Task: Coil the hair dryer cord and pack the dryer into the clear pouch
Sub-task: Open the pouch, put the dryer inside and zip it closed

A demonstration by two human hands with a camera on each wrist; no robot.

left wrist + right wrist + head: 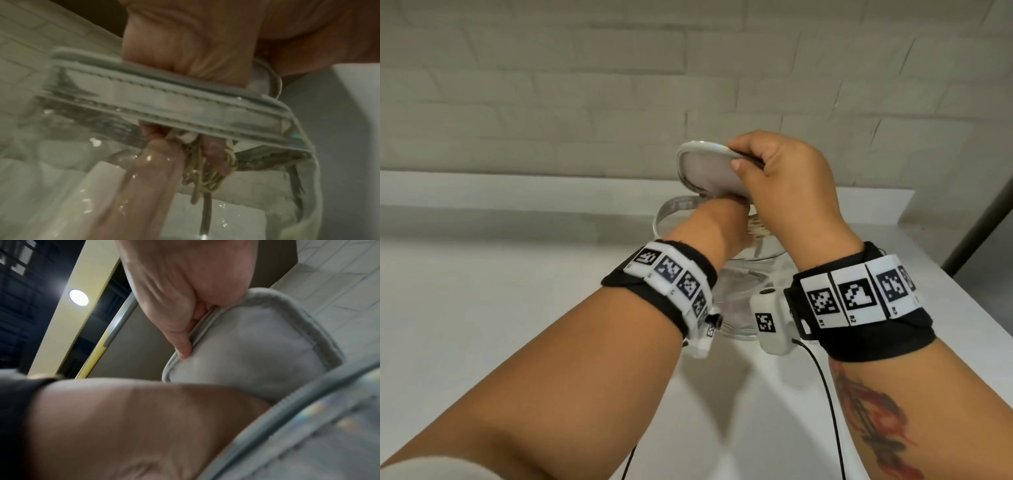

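Observation:
The clear pouch [736, 301] stands on the white counter with its zip rim [185, 104] open. My right hand [784, 178] pinches the edge of the grey lid flap [705, 171] and holds it up; the right wrist view shows the thumb [183, 347] on the flap's piping [257, 345]. My left hand [185, 154] reaches down inside the pouch, and through the plastic its fingers grip the bundled pale cord [205, 175]. A long pinkish shape [144, 186] lies beside the cord; whether it is the dryer is unclear. From the head view only a bit of cord [756, 229] shows.
The white counter [517, 291] stretches left and toward me, with its raised back ledge [551, 188] against a pale brick wall. The counter ends at the right edge [962, 291]. Black sensor cables [828, 394] hang from my wrists.

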